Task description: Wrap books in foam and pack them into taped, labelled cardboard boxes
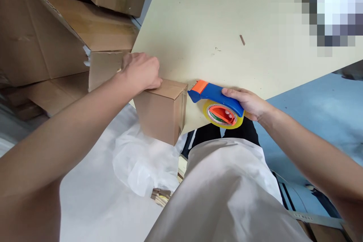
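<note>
A small brown cardboard box (157, 115) stands at the near edge of the pale table, partly over the edge. My left hand (143, 70) is closed on its top at the far left, fingers curled down; the fingertips are mostly hidden. My right hand (248, 102) grips a blue tape dispenser (217, 94) with an orange front piece and a roll of yellowish clear tape. The dispenser's front end is just right of the box, close to its upper right edge. Whether it touches the box I cannot tell.
Large open cardboard cartons (62, 38) crowd the left side. The pale table (210, 15) carries a small brown scrap (242, 40). White plastic sheeting (144, 159) bunches below the box. A pixelated patch covers the upper right.
</note>
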